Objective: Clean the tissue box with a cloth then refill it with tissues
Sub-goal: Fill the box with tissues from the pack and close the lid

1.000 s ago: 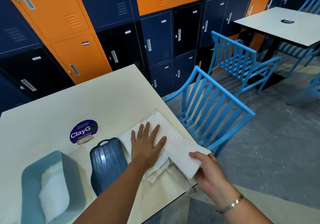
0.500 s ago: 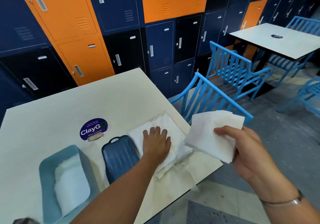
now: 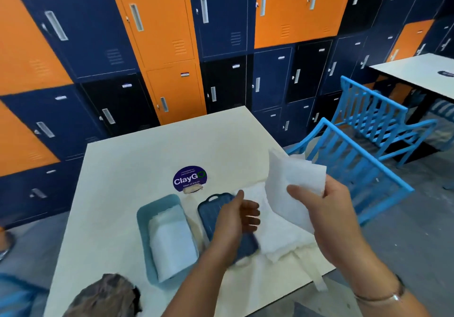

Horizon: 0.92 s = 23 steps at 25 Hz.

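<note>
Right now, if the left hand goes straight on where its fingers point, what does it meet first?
Likely the tissue sheet held by the right hand; depth is unclear.

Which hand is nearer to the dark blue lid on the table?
Left. The left hand is over the lid, hiding part of it; the right hand is off to its right, holding a tissue.

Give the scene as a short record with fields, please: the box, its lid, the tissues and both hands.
box: light blue plastic tissue box, open, on the cream table
inside: white folded tissues
lid: dark blue ribbed plastic lid, flat beside the box
stack: loose white tissues right of the lid
right hand: pinches one white tissue sheet in the air
left hand: above the lid, fingers loosely curled, blurred, apparently holding nothing
</note>
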### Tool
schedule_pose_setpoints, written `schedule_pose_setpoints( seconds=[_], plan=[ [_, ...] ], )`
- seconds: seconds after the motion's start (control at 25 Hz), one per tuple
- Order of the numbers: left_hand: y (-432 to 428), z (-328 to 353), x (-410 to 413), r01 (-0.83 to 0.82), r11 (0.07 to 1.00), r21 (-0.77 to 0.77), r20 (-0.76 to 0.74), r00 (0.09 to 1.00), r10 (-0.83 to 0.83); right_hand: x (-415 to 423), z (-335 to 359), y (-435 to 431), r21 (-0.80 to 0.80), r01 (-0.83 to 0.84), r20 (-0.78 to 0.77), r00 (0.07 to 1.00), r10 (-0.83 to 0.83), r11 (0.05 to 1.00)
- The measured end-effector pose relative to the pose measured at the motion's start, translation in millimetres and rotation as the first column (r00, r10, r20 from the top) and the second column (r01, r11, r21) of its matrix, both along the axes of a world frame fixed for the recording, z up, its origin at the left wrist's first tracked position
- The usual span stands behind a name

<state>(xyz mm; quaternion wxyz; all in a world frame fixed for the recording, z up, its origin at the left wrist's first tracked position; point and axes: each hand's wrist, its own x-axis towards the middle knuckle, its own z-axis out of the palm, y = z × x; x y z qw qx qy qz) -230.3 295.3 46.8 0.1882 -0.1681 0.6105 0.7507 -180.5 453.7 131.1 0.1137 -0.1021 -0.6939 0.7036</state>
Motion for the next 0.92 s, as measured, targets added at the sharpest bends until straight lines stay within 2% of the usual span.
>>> schedule_pose_setpoints(
  seconds=[0.04,0.08,0.12,0.16,0.2,0.28,0.36,0.6,0.68,0.8,0.88,0.92],
  plan=[
    [-19.2,10.3,10.6,-0.072,0.985,0.155,0.037,0.997,0.067,1.9,-4.6,-18.9,0.222,-0.060,-0.120,0.989,0.089,0.973],
    [-39.7,16.5,18.5,-0.123,0.956,0.265,0.054,0.992,0.112,4.1,-11.3,-38.3,0.472,-0.099,-0.220,0.949,0.226,0.876],
    [-56.0,24.5,25.1,-0.144,0.935,0.325,0.055,0.990,0.133,5.3,-20.9,-55.3,0.676,-0.104,-0.264,0.890,0.371,0.730],
    [-76.8,28.4,31.2,-0.174,0.919,0.353,0.050,0.985,0.167,7.0,-32.2,-76.5,0.792,-0.116,-0.251,0.833,0.492,0.600],
    [-90.9,30.9,34.3,-0.193,0.908,0.371,0.056,0.981,0.186,8.5,-45.7,-90.8,0.848,-0.137,-0.219,0.790,0.573,0.512],
    [-116.0,28.7,36.3,-0.239,0.908,0.344,0.099,0.971,0.218,12.9,-71.7,-116.2,0.898,-0.156,-0.177,0.728,0.662,0.411],
    [-144.9,20.4,36.6,-0.243,0.918,0.313,0.110,0.969,0.220,18.3,-92.8,-138.7,0.919,-0.147,-0.166,0.698,0.696,0.367],
    [-193.8,-6.8,38.5,-0.281,0.915,0.291,0.065,0.959,0.274,31.8,-115.5,-174.4,0.933,-0.073,-0.205,0.697,0.687,0.353],
    [-202.5,-18.9,33.8,-0.268,0.930,0.251,-0.002,0.961,0.278,32.3,-119.0,-180.4,0.943,-0.051,-0.203,0.696,0.689,0.329],
    [-205.1,-29.7,23.9,-0.244,0.969,0.038,-0.069,0.967,0.246,30.8,-124.2,-184.5,0.956,-0.035,-0.180,0.710,0.681,0.290],
    [-204.9,-30.4,18.4,-0.215,0.944,-0.252,-0.112,0.975,0.193,28.8,-127.8,-187.9,0.970,-0.036,-0.141,0.718,0.681,0.239],
    [-205.9,-29.4,16.5,-0.199,0.890,-0.411,-0.140,0.978,0.155,26.6,-129.6,-191.0,0.978,-0.045,-0.109,0.722,0.683,0.204]
  ],
)
